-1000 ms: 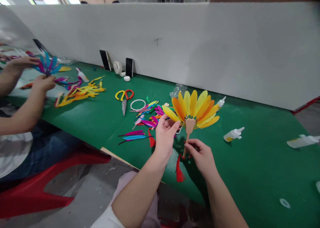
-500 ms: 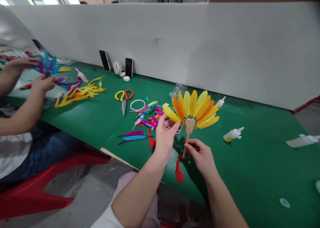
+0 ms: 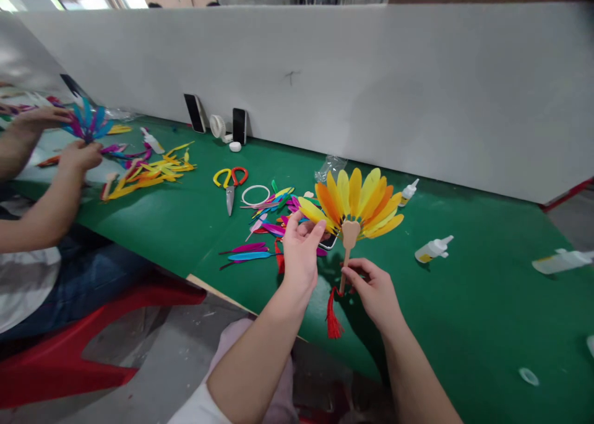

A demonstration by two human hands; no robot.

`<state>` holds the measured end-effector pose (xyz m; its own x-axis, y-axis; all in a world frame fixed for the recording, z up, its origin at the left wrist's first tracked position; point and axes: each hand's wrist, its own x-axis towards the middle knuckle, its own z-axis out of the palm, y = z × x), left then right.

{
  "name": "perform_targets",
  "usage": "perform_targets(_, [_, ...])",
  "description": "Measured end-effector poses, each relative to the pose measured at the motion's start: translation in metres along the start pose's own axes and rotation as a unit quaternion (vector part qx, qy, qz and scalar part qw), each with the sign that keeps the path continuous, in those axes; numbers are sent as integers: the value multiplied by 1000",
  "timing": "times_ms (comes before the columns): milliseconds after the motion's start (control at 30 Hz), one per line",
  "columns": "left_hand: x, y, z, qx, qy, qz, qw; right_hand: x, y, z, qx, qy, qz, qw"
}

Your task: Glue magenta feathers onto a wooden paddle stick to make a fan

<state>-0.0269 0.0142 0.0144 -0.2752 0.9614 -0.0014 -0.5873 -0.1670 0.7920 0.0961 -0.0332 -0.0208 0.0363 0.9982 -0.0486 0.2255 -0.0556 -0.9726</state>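
I hold up a fan of yellow and orange feathers (image 3: 359, 201) on a thin wooden handle with a red tassel (image 3: 332, 317) hanging from its end. My right hand (image 3: 374, 291) pinches the handle low down, just above the tassel. My left hand (image 3: 301, 254) is at the fan's left edge, fingers pinching the outermost yellow feather. Loose purple, blue and yellow feathers (image 3: 266, 223) lie on the green table (image 3: 464, 300) just beyond my left hand.
Scissors (image 3: 230, 182) and a white ring (image 3: 255, 195) lie left of the feathers. Glue bottles (image 3: 432, 249) rest to the right. Two phones (image 3: 240, 125) lean on the grey wall. A person at the left holds a blue feather fan (image 3: 88, 122) over yellow feathers (image 3: 148, 171).
My left hand has shifted slightly left and up along the fan's edge, and the fan has tipped a little to the left. My right hand has stayed in place.
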Motion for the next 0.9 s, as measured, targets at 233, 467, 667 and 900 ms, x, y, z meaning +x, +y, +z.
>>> perform_targets(233, [0, 2, 0, 16, 3, 5, 1000, 0, 0, 0, 1, -2, -1, 1000])
perform_targets(467, [0, 1, -1, 6, 9, -2, 1000, 0, 1, 0, 5, -1, -1, 1000])
perform_targets(667, [-1, 1, 0, 3, -1, -11, 1000, 0, -1, 0, 8, -7, 7, 1000])
perform_targets(900, [-3, 0, 1, 22, -53, -48, 997, 1, 0, 0, 15, -6, 5, 1000])
